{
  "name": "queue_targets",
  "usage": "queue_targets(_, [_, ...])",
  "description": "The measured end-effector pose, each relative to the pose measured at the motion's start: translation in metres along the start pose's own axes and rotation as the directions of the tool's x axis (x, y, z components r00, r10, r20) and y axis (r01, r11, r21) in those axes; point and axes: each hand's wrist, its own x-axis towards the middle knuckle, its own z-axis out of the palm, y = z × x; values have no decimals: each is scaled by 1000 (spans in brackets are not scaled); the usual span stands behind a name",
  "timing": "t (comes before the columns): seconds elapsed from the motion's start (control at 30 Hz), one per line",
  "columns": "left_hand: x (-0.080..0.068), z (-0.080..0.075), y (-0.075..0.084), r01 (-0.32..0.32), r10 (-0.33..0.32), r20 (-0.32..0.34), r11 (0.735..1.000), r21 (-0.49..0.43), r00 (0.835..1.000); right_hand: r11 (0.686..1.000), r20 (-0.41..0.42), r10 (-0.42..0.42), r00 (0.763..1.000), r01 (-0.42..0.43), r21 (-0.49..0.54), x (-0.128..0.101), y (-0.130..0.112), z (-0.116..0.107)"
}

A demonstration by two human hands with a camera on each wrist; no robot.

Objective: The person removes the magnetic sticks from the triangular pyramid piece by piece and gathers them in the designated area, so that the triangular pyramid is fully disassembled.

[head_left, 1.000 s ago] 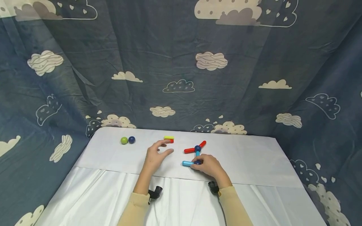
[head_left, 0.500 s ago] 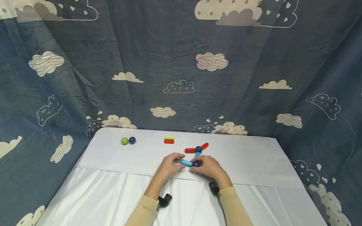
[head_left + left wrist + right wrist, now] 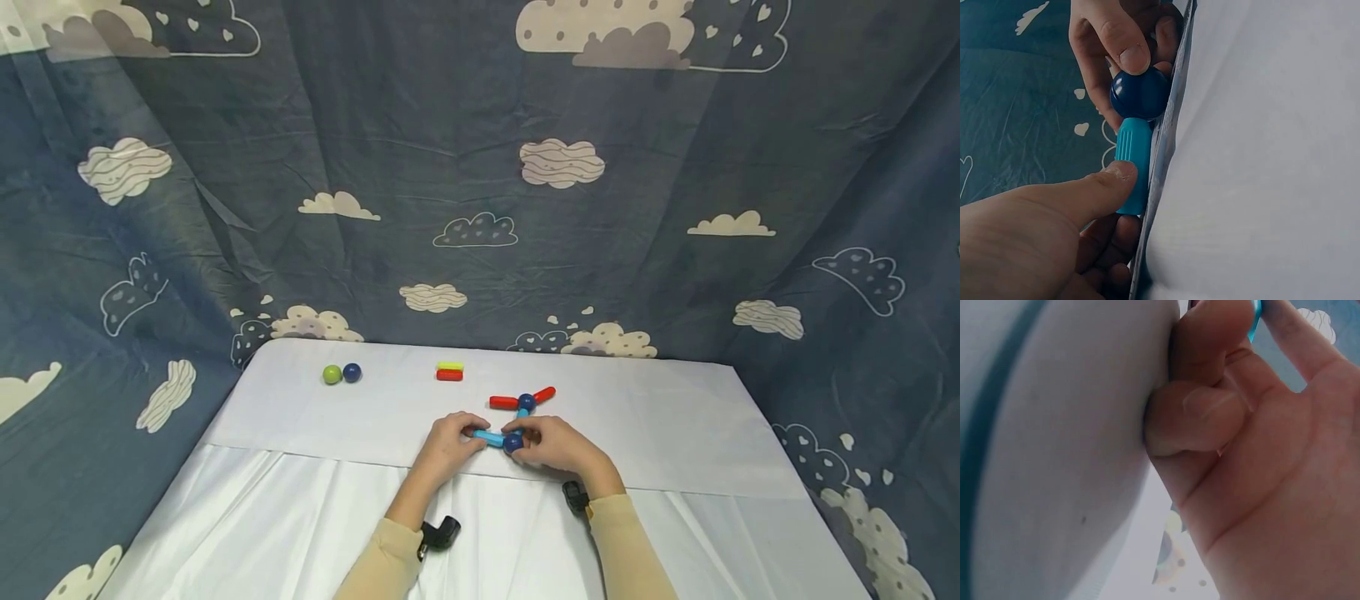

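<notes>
From my feed: two balls [image 3: 342, 373] sit far left on the table [image 3: 675, 417], stacked sticks [image 3: 449, 371] right of them, the stick-and-ball piece [image 3: 522, 402] further right, both hands [image 3: 450, 440] just in front of it.

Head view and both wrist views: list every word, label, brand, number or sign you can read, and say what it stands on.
None: no words, numbers or brand marks show in any view.
The backdrop cloth bears only cloud and heart drawings.
The light blue stick and dark blue ball, held by the left hand and right hand, are plain.
The red sticks, the yellow stick and the green ball bear no marks.
</notes>
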Motion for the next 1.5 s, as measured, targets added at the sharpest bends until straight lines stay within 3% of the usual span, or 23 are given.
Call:
queue_targets(0.3, [3,-4,-2,-19,19,41,1000,-1,999,999,-35,-24,999,26,38,4,4,-3])
queue_targets(0.6, [4,-6,-5,-35,35,83,999,2,996,998,-83,6,996,0,70,2,1,-3])
queue_targets(0.87, [3,-10,-6,-40,47,108,997,-69,993,995,-94,33,995,-24,93,2,1,-3])
queue_targets(1.27, [1,-16,-7,6,-1,32,988,-156,999,993,-81,35,996,-26,111,1,2,0])
queue_targets(1.5, [7,-39,-9,23,-31,-44,986,-164,999,993,-81,54,995,-45,108,3,2,3])
